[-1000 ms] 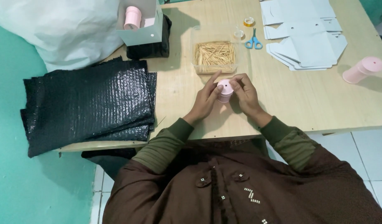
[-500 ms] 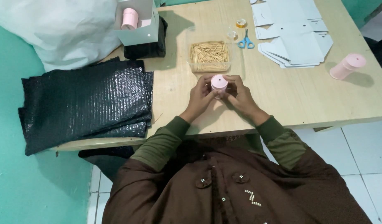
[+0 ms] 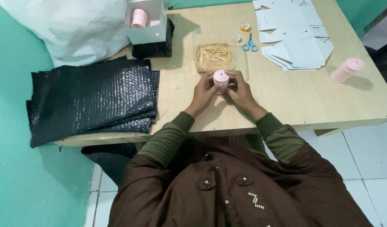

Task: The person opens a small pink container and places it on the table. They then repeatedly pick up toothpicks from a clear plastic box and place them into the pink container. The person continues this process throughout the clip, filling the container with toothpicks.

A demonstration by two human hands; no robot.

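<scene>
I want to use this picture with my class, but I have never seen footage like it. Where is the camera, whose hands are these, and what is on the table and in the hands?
There is no machine here. The camera sits on a person's head and looks down at their own two bare hands. The left hand and right hand together hold a small pink container above a wooden table. Just beyond it stands a clear box of toothpicks. Further off lie blue scissors, flat grey cardboard cut-outs and another pink container on its side. At the left lies a stack of black bubble-wrap sheets.
</scene>
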